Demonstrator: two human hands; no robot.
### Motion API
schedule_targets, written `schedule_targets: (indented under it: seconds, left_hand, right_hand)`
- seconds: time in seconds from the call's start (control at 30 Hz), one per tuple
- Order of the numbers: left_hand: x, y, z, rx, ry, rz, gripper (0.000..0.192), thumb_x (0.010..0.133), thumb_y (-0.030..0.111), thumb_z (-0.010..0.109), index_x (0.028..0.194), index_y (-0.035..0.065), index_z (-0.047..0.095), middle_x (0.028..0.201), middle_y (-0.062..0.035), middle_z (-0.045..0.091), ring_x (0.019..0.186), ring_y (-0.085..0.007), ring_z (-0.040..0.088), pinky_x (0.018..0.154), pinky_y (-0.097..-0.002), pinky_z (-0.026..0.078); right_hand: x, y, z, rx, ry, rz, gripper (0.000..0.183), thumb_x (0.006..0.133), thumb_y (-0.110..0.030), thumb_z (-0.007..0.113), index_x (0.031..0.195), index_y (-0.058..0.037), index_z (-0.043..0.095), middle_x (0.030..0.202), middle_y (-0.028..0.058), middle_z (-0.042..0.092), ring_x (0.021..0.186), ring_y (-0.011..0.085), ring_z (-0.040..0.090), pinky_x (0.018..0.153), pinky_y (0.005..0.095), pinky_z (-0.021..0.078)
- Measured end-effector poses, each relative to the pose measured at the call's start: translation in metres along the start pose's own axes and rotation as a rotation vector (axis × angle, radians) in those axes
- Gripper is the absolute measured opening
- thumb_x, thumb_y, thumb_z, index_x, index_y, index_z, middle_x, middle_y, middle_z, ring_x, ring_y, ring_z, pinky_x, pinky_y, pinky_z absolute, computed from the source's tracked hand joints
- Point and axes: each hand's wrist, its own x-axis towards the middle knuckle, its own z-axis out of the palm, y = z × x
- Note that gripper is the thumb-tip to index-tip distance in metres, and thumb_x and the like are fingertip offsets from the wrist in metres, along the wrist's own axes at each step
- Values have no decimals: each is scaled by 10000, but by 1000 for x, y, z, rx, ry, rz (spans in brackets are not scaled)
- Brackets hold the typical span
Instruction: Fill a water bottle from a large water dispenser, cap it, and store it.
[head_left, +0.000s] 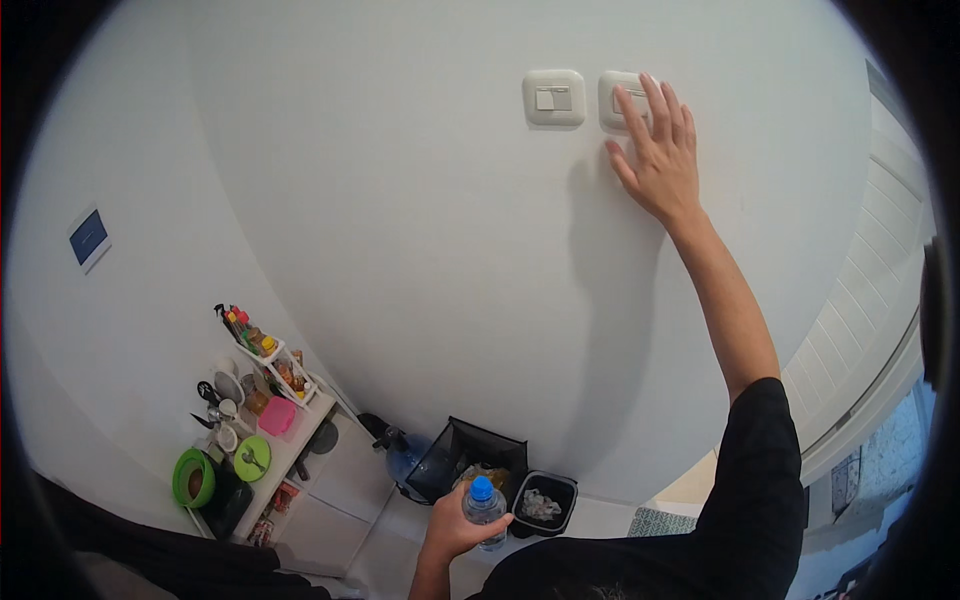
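Observation:
My right hand (664, 161) is raised to the wall, its fingers spread over a white light switch (611, 112) and partly covering it. Whether the fingertips press the rocker I cannot tell. A second switch plate (553, 99) sits just left of it. Low in the view, my left hand (454, 525) is wrapped around a clear plastic bottle (486, 517) with a blue cap (481, 488), held upright.
Below stand a black bin (546, 521) with crumpled plastic, a black mesh basket (487, 439) and a blue water jug (409, 454). Left is a white kitchen shelf (289, 450) bearing a green bowl (184, 480) and a pink container (277, 416). A white door (862, 300) is at right.

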Motion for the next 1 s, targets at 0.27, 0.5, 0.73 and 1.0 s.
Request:
schedule_targets:
  seconds: [0.27,0.5,0.73,1.0]
  left_hand:
    - [18,11,67,-81,70,-6,510,648,339,917,955,33,649,847,-78,718,781,-174,705,762,-338,558]
    - [16,27,101,12,105,-69,563,639,357,932,996,19,658,877,-102,725,807,-206,718,784,-358,564]
    - [8,39,134,131,220,-7,607,650,365,931,1051,13,641,907,-136,714,840,-232,718,786,-366,563]
    - [-3,54,148,118,178,-146,634,671,388,909,1108,23,629,964,-164,717,899,-284,725,827,-379,565]
  right_hand:
    - [-24,22,11,200,117,-67,665,863,-226,668,1493,-180,462,1606,103,306,1482,321,282,1185,535,276]
    - [-110,45,-22,169,-54,-41,677,813,-92,629,1471,-112,471,1558,111,399,1439,321,376,1173,495,320]
    - [-176,54,-42,390,-122,-15,708,769,-3,642,1453,-62,469,1528,174,425,1421,358,404,1159,491,342]
    - [-255,87,-86,456,-206,92,683,803,43,626,1456,-7,428,1509,233,421,1414,395,402,1148,471,361]
